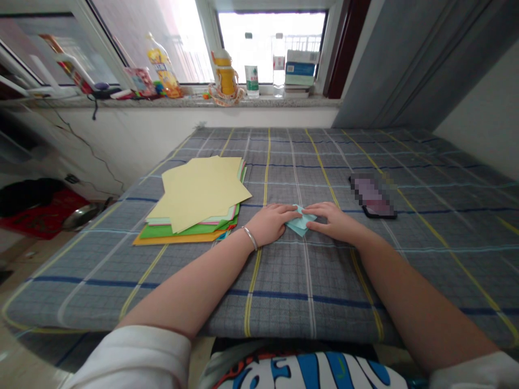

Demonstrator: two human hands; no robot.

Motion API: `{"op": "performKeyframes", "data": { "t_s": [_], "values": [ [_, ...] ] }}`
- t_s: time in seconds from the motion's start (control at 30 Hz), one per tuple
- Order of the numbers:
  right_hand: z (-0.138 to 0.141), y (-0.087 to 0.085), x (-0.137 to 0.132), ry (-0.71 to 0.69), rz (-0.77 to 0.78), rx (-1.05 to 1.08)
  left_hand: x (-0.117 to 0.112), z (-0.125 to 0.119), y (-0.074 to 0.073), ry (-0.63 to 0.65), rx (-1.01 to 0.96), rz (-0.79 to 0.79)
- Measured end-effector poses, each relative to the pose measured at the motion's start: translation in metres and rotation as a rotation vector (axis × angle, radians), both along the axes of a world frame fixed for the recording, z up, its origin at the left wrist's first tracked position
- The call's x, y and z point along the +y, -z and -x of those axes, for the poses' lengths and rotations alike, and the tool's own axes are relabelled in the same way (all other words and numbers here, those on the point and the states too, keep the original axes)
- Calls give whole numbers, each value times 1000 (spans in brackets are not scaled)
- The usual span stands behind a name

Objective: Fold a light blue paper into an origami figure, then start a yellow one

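Head view: left hand [270, 222], right hand [334, 220] lying open-palmed, pressing folded blue paper [301, 223] between them; uneven pressure risking crooked crease.

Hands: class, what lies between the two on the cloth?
A small folded light-blue paper, touched by the left hand and right hand, in the head view.

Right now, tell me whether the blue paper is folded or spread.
Folded: the blue paper shows overlapping layers and angled edges, pressed down by the left hand and right hand.
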State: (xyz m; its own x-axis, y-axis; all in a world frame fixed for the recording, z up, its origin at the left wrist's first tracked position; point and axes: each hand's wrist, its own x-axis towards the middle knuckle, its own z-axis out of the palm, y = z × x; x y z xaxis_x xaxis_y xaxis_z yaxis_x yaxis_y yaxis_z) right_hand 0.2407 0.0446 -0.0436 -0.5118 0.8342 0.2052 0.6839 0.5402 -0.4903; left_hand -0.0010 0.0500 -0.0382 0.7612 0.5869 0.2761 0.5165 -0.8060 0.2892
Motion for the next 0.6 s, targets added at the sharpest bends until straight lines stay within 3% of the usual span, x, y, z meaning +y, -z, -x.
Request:
{"op": "performKeyframes", "data": {
  "t_s": [0.33,0.6],
  "values": [
    [11,6,-1,71,-77,-64,-2,4,-5,-1,98,-18],
    [20,5,-7,112,-71,-295,-6,2,-12,-38,188,-66]
  ]
}}
